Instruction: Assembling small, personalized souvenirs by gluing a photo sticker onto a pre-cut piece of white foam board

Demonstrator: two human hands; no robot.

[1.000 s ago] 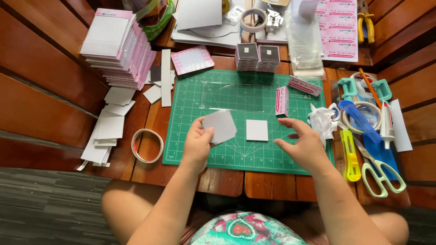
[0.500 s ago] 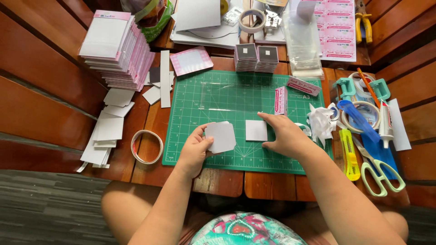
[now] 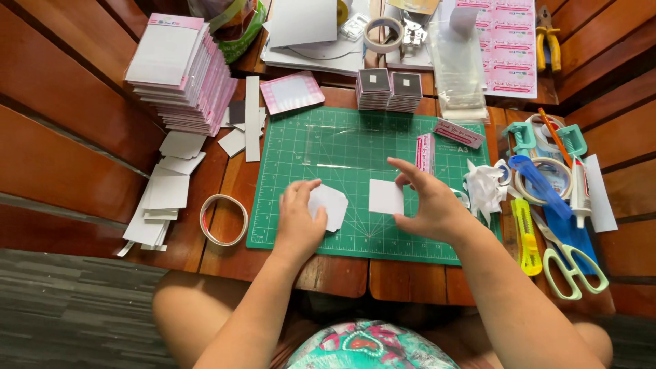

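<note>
My left hand point(image 3: 298, 220) holds a small white card piece point(image 3: 331, 206) with clipped corners, just above the green cutting mat point(image 3: 342, 147). A white square card point(image 3: 386, 197) lies flat on the mat. My right hand point(image 3: 425, 201) hovers beside it, fingers spread, its thumb and forefinger curved around the square's right edge. Whether the fingers touch the square I cannot tell.
A tall stack of white and pink cards point(image 3: 179, 72) stands at the far left, loose white offcuts point(image 3: 164, 198) below it. A tape ring point(image 3: 223, 219) lies left of the mat. On the right are scissors point(image 3: 570, 263), a yellow cutter point(image 3: 526, 236), tape rolls point(image 3: 547, 179) and crumpled paper point(image 3: 484, 186). Two small card stacks point(image 3: 389, 89) sit behind the mat.
My right hand has come left from the mat's right edge to the white square. The left hand has turned its card piece slightly and lowered it toward the mat.
</note>
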